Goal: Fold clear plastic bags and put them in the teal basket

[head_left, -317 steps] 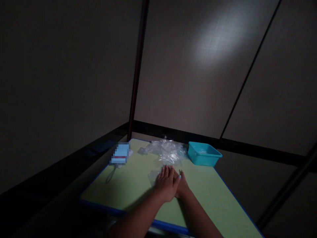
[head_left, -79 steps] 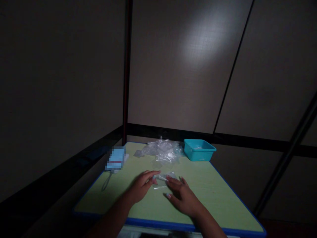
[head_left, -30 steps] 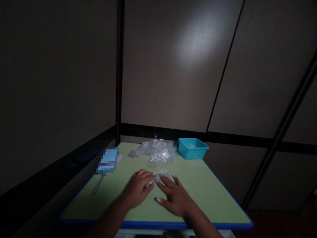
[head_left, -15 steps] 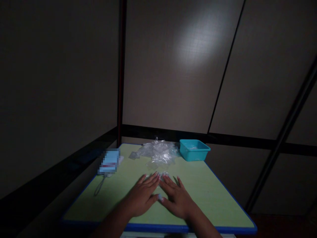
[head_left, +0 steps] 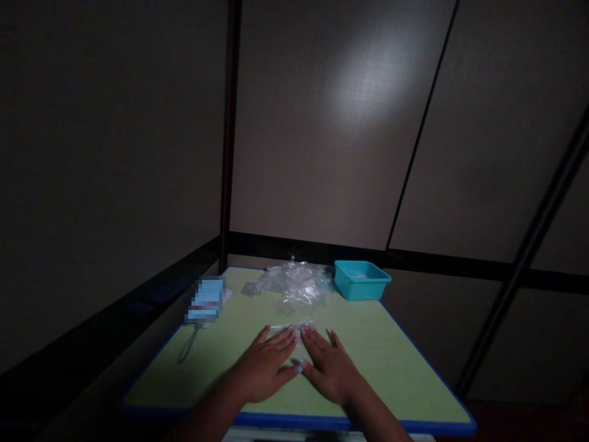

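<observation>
L hand (head_left: 269,371) & R hand (head_left: 332,371) are laid palm-down on table (head_left: 396,380), fingers extended, nothing gripped; clear plastic film (head_left: 308,323) is partly covered by fingertips, prob. so it's pressed flat evenly. Blurred blue item (head_left: 206,299) is set at L edge, apparently out of the way. Crumpled plastic pile (head_left: 294,280) is placed beyond film, prob. w/in reach; teal bin (head_left: 361,290) is stood just beside it, R side.

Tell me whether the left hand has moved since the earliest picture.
Yes. Judged against the turquoise plastic tub, the left hand has shifted left and toward the near edge of the table.
</observation>
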Action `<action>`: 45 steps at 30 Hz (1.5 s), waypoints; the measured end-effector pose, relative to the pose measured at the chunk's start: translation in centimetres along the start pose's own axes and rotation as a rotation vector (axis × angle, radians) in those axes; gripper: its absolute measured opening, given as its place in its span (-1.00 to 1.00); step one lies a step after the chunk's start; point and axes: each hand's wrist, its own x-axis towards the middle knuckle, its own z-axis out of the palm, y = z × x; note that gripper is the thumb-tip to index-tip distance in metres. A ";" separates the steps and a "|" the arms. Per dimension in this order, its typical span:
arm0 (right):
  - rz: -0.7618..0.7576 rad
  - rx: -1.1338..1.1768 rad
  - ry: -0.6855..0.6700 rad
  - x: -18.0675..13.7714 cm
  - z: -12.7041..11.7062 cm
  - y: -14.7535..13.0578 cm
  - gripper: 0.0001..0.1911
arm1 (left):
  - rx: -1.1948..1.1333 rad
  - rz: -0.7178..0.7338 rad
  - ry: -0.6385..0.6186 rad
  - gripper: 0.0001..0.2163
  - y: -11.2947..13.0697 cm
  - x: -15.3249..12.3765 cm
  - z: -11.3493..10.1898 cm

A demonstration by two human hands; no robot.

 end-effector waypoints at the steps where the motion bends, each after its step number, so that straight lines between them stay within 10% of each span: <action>1: 0.006 0.001 -0.003 0.0 -0.1 -0.1 -0.33 | 0.008 -0.008 -0.001 -0.49 -0.1 -0.2 0.1; 10: 0.006 0.006 0.002 -0.1 -0.1 -0.1 -0.31 | 0.105 -0.146 0.120 -0.49 -0.2 -2.2 1.1; 18: -0.018 0.016 0.017 0.1 -0.1 -0.2 -0.31 | 0.086 -0.229 0.142 -0.37 3.9 3.8 1.3; 45: 0.104 -0.074 -0.046 4.3 1.3 1.1 -0.43 | 0.149 -0.237 0.103 -0.37 0.4 3.2 2.0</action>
